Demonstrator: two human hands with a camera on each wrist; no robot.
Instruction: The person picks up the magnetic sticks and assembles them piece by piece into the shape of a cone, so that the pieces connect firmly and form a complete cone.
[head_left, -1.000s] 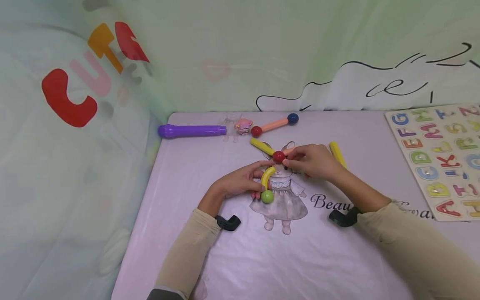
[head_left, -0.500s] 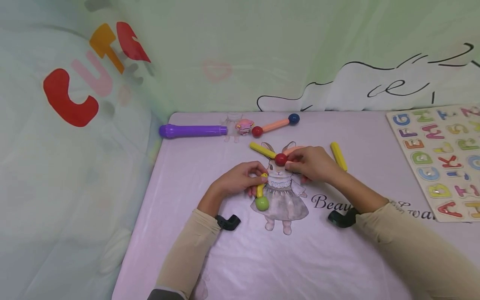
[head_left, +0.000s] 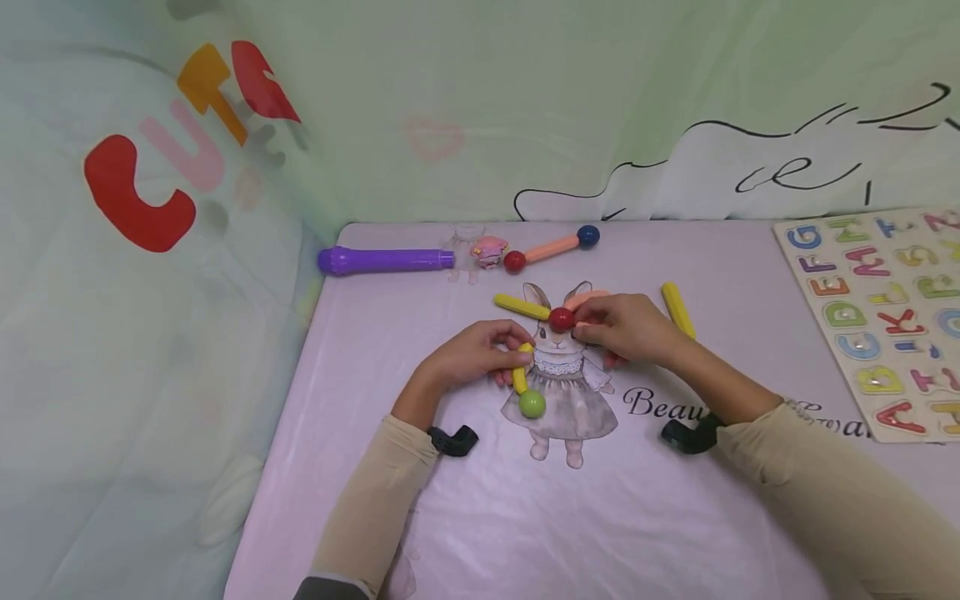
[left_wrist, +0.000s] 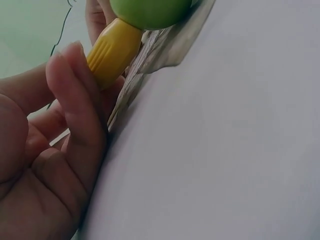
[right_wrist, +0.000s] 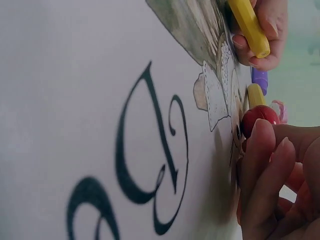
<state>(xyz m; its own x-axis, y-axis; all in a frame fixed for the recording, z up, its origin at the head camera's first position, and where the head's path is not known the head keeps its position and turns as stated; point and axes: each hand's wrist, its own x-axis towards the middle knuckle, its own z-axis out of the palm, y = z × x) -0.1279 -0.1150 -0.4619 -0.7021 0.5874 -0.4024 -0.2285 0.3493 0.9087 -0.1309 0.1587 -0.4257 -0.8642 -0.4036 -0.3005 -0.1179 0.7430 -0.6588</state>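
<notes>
My left hand (head_left: pixel 474 357) pinches a yellow curved toy stick (head_left: pixel 519 380) between thumb and fingers. A green ball (head_left: pixel 532 404) sits on that stick's lower end. To the right, my right hand (head_left: pixel 626 327) grips a joined piece by its red ball (head_left: pixel 561 319), fingertips against the ball in the right wrist view. From this ball a straight yellow stick (head_left: pixel 520 306) points left and back. A salmon stick (head_left: pixel 590 297) shows behind the right fingers, which hide part of it. The left wrist view shows the ribbed yellow stick end (left_wrist: pixel 114 50) meeting the green ball.
Behind the hands lie a salmon stick (head_left: pixel 551 249) with red and blue balls, a small pink figure (head_left: pixel 489 251) and a purple tube (head_left: pixel 390 262). Another yellow stick (head_left: pixel 678 310) lies beyond the right forearm. A wooden alphabet board (head_left: pixel 847 292) is at the far right.
My left fingers have drawn back from the red ball, moving the curved stick and green ball slightly toward me. The yellow stick on the red ball has swung flatter to the left.
</notes>
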